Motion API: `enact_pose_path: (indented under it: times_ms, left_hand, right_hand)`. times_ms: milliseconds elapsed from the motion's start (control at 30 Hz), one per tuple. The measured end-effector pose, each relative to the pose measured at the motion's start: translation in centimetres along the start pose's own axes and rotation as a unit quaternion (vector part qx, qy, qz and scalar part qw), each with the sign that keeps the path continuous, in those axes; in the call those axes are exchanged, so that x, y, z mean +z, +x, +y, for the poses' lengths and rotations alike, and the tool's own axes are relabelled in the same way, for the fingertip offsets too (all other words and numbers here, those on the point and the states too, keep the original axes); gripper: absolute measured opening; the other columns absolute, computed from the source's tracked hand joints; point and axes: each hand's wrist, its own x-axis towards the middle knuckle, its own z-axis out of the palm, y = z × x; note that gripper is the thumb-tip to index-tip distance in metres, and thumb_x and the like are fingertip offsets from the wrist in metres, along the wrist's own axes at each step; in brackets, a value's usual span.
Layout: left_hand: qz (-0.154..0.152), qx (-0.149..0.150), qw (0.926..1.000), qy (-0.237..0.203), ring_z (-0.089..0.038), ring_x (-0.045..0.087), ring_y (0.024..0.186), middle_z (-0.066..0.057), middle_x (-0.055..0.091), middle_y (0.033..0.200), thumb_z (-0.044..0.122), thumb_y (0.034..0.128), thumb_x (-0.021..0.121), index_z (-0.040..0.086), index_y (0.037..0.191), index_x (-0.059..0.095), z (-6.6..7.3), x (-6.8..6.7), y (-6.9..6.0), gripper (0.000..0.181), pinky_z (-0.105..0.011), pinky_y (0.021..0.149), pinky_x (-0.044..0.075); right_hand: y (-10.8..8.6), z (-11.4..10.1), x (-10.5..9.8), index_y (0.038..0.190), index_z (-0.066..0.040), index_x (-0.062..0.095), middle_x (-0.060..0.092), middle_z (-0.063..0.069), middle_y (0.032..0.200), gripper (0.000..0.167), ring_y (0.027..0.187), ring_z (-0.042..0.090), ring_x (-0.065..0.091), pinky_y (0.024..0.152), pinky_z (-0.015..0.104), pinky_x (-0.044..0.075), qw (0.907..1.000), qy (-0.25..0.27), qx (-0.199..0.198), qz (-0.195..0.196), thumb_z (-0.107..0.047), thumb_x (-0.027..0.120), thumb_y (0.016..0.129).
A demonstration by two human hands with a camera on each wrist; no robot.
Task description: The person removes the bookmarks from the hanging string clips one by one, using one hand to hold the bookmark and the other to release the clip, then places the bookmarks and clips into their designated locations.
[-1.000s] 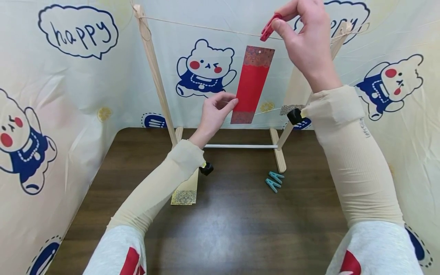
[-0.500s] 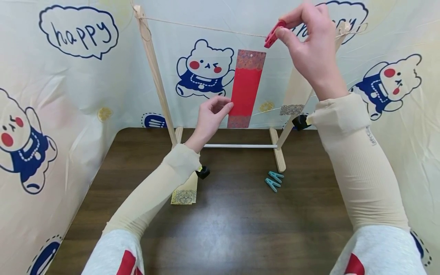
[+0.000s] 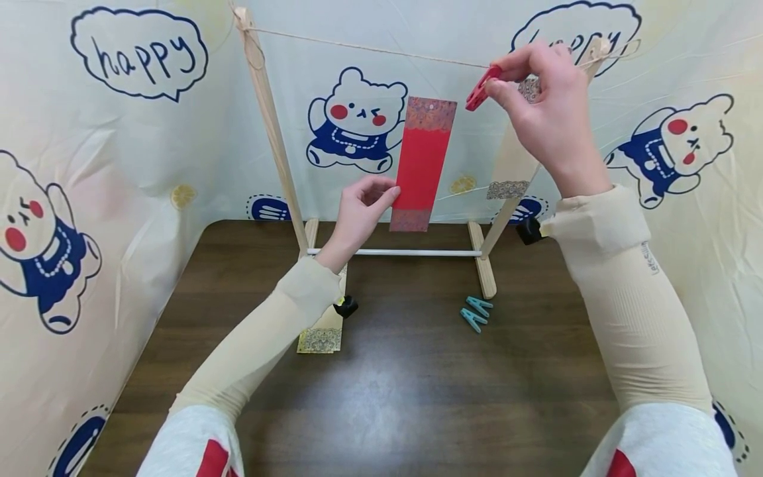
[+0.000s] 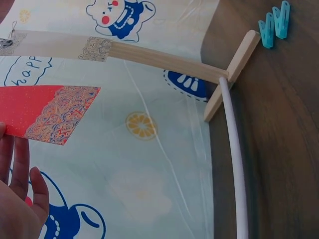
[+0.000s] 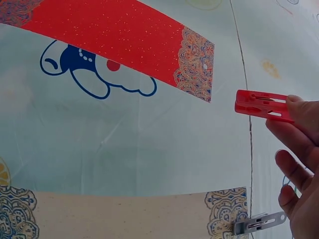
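My left hand (image 3: 363, 209) pinches the left edge of a red bookmark (image 3: 422, 165), a paper strip with patterned ends and a small hole near its top. It hangs in the air below the string (image 3: 357, 46), leaning slightly. Between thumb and fingers of my right hand (image 3: 548, 99) is a red clothespin (image 3: 481, 89); its tips look closed in the right wrist view. It is apart from the red bookmark, up and to its right. A beige bookmark (image 5: 124, 216) hangs at the string's right part, with a grey clothespin (image 5: 259, 223) at its top.
Wooden posts (image 3: 271, 126) hold up the string, joined low down by a white rod (image 3: 417, 252). Two blue clothespins (image 3: 475, 314) lie on the brown table (image 3: 387, 397) at right. Pale yellow bookmarks (image 3: 322, 334) lie partly under my left forearm. A printed cloth (image 3: 149, 146) stands behind.
Both hands have come down. The red bookmark has shifted down and left, and the red clothespin has moved down and right, from the string to below it.
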Motion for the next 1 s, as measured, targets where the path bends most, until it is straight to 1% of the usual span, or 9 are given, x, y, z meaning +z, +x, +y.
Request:
enact_pose_path:
  times_ms: [100,167,333,467,633,733,1000]
  left_hand:
    - [-0.003,0.002,1.0000,0.001,-0.022,0.066,0.093,-0.010,0.073,0.112,0.020,0.0997,0.072,0.003,0.119,0.073,0.0,-0.2,-0.2,0.025,-0.028,0.082,0.054]
    - [-0.004,0.003,1.0000,0.002,-0.022,0.065,0.091,-0.010,0.074,0.110,0.019,0.0997,0.072,0.003,0.118,0.074,0.0,-0.4,-0.4,0.024,-0.028,0.081,0.053]
    - [-0.005,0.004,1.0000,0.001,-0.022,0.064,0.091,-0.008,0.074,0.107,0.018,0.0992,0.072,0.003,0.117,0.074,-0.1,-0.7,-0.8,0.023,-0.028,0.080,0.053]
    - [-0.005,0.005,1.0000,-0.004,-0.022,0.064,0.089,-0.010,0.074,0.105,0.016,0.0988,0.073,0.001,0.116,0.074,-0.3,-0.9,-1.2,0.023,-0.027,0.079,0.053]
    - [-0.007,-0.003,0.9999,-0.008,-0.020,0.064,0.090,-0.010,0.074,0.106,0.015,0.0986,0.073,0.000,0.117,0.074,-0.3,-1.0,-1.8,0.023,-0.027,0.080,0.053]
    - [-0.008,-0.006,0.9999,-0.007,-0.019,0.065,0.091,-0.010,0.074,0.107,0.015,0.0985,0.073,0.000,0.117,0.074,-0.3,-1.2,-2.2,0.023,-0.026,0.081,0.053]
    - [-0.011,0.005,0.9999,0.001,-0.019,0.066,0.089,-0.009,0.074,0.104,0.014,0.0981,0.073,0.000,0.115,0.074,-0.7,-1.5,-3.1,0.021,-0.026,0.080,0.054]
  right_hand:
    - [-0.6,0.0,0.0,0.124,-0.005,0.071,0.073,0.006,0.114,0.030,0.101,-0.004,0.038,0.090,0.023,0.030,1.0000,-0.006,-0.005,-0.002,-0.026,0.068,0.102]
    - [-1.0,0.1,0.0,0.124,-0.005,0.071,0.073,0.008,0.114,0.030,0.099,-0.004,0.038,0.089,0.023,0.029,0.9999,-0.008,-0.010,-0.004,-0.026,0.069,0.102]
    - [-1.8,0.3,0.0,0.125,-0.006,0.071,0.073,0.009,0.113,0.031,0.099,-0.003,0.039,0.086,0.024,0.030,0.9999,-0.002,-0.009,-0.013,-0.025,0.070,0.101]
    - [-2.3,0.7,0.1,0.124,-0.006,0.072,0.075,0.009,0.112,0.030,0.098,-0.004,0.038,0.085,0.024,0.028,0.9998,0.005,-0.004,-0.017,-0.024,0.071,0.101]
    - [-3.1,1.1,0.2,0.124,-0.006,0.073,0.076,0.010,0.112,0.029,0.097,-0.002,0.038,0.082,0.024,0.026,0.9997,0.010,0.002,-0.022,-0.022,0.073,0.100]
    - [-3.5,1.2,0.3,0.125,-0.008,0.073,0.076,0.010,0.112,0.030,0.099,-0.002,0.039,0.082,0.025,0.027,0.9995,0.014,0.009,-0.026,-0.023,0.073,0.100]
    - [-4.5,1.2,0.4,0.127,-0.010,0.074,0.075,0.010,0.113,0.031,0.105,-0.002,0.040,0.083,0.027,0.029,0.9988,0.022,0.019,-0.040,-0.024,0.073,0.099]
